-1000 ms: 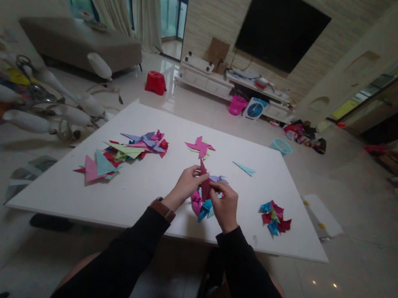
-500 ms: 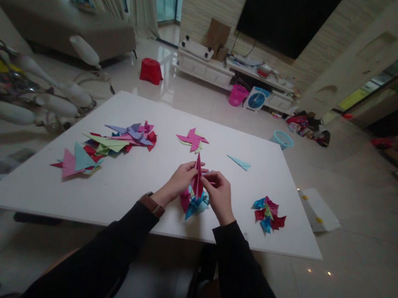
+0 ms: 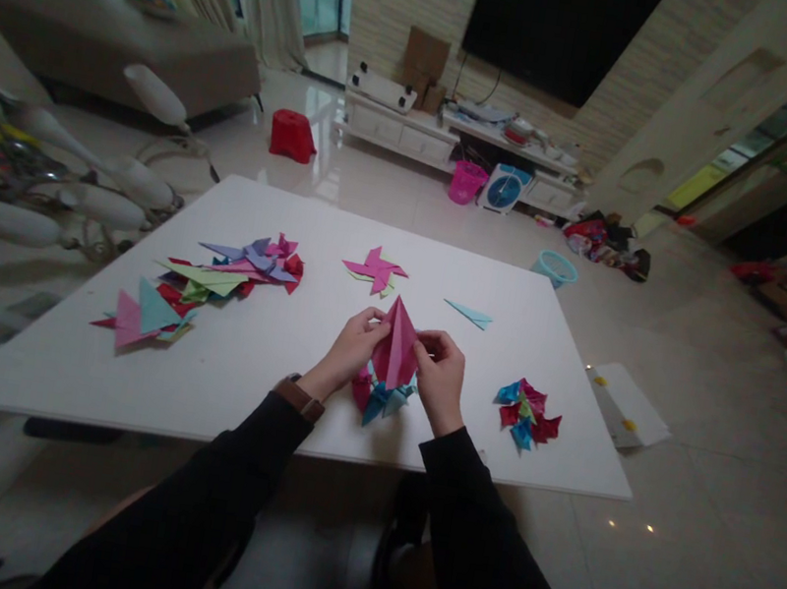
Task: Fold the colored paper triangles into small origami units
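Pink folded paper (image 3: 398, 347) is held up between the two hands, above the near middle part of the white worktop (image 3: 228, 398), with its pointed end directed away from the person and a crease running along its length. Nearest to the view are two black sleeves (image 3: 478, 517), and at the left wrist there is a brown strap (image 3: 300, 397). The left hand (image 3: 345, 355) pinches the left edge of the paper with its fingers, and the right hand (image 3: 443, 378) has its fingers closed on the right edge in the same manner. Just below the paper, and partly hidden by it, lies a cluster of blue and pink folded pieces (image 3: 377, 399); I cannot tell if the paper touches it. To the right, well apart from the hands, rests a cluster of red, blue and green pieces (image 3: 547, 427). On the left side there is a pink piece (image 3: 128, 322) beside a light-blue piece (image 3: 156, 309), and a little farther lies a mixed pile (image 3: 216, 281) with green, purple and red parts overlapping. Beyond the hands lie a pink pinwheel shape (image 3: 374, 270) with some green under it and, to its right, a narrow light-blue piece (image 3: 472, 315). On the floor past the worktop stand a turquoise basket (image 3: 556, 269), a pink bin (image 3: 466, 185) and a red stool (image 3: 293, 136); behind them is a white low cabinet (image 3: 379, 125), under a large dark screen (image 3: 562, 28) on the wall.
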{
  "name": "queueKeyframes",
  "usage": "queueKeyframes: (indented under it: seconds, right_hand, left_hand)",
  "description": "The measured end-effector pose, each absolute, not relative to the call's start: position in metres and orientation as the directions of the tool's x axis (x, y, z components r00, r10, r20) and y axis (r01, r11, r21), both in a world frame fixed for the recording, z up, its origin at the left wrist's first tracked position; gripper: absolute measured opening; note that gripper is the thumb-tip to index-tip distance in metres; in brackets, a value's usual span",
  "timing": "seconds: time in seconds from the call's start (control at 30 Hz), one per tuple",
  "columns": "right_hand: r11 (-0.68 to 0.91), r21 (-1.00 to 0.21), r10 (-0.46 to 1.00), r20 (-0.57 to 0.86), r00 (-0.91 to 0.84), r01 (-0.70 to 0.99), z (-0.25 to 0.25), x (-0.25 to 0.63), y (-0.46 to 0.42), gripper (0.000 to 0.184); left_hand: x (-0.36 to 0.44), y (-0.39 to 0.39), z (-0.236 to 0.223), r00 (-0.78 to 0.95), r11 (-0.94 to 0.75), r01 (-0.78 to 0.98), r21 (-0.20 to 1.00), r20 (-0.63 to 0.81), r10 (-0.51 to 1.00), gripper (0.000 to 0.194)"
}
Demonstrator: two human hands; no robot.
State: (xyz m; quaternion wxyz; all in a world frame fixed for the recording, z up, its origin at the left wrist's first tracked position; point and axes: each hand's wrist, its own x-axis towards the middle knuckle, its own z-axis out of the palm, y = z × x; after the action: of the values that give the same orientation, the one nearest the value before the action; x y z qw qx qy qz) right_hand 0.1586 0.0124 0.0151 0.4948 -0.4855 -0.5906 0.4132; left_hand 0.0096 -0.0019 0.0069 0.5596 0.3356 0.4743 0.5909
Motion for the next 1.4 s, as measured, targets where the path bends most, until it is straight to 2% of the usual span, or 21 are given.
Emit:
queueKeyframes:
  seconds: [0.2, 0.4, 0.5, 0.6, 0.8, 0.87, 1.0, 1.17, 1.4]
  right_hand:
    - [0.187, -0.963, 0.98, 0.196, 0.028, 0.194, 0.014, 0.156, 0.016, 0.016]
    - [0.199, -0.975, 0.977, 0.189, -0.101, 0.1, 0.014, 0.146, 0.012, 0.023]
    - [0.169, -0.984, 0.98, 0.161, -0.119, 0.06, 0.01, 0.144, 0.013, 0.026]
    - [0.114, -0.993, 0.979, 0.111, -0.169, 0.012, 0.004, 0.143, 0.015, 0.03]
    - [0.018, -0.998, 0.994, 0.024, -0.102, -0.06, 0.002, 0.142, 0.014, 0.027]
    - [0.015, -0.998, 0.998, 0.018, -0.053, -0.06, 0.002, 0.143, 0.014, 0.026]
    - [-0.002, -0.997, 1.0, 0.0, -0.022, -0.081, 0.003, 0.144, 0.014, 0.026]
    - [-0.036, -0.982, 0.996, -0.02, -0.088, -0.185, 0.006, 0.145, 0.013, 0.03]
    - [-0.049, -0.976, 0.996, -0.032, -0.081, -0.214, 0.008, 0.143, 0.013, 0.035]
  left_hand:
    - [-0.001, 0.001, 0.002, -0.305, 0.002, -0.194, 0.981, -0.062, 0.95, 0.023]
    - [0.002, -0.002, 0.004, -0.181, 0.074, -0.312, 0.947, -0.136, 0.974, 0.031]
    - [0.004, -0.005, 0.009, -0.094, 0.076, -0.334, 0.939, -0.114, 0.989, 0.036]
    - [0.004, -0.006, 0.012, -0.091, 0.055, -0.323, 0.945, -0.088, 0.992, 0.036]
    - [0.002, -0.004, 0.009, -0.176, 0.042, -0.268, 0.962, -0.092, 0.98, 0.03]
    - [0.002, -0.003, 0.01, -0.198, 0.009, -0.211, 0.977, -0.052, 0.979, 0.029]
    - [0.004, -0.007, 0.015, -0.12, -0.049, -0.053, 0.997, 0.043, 0.992, 0.027]
    - [0.005, -0.01, 0.022, -0.08, -0.018, -0.16, 0.987, 0.006, 0.997, 0.036]
    - [0.006, -0.009, 0.019, -0.06, 0.021, -0.269, 0.963, -0.038, 0.997, 0.038]
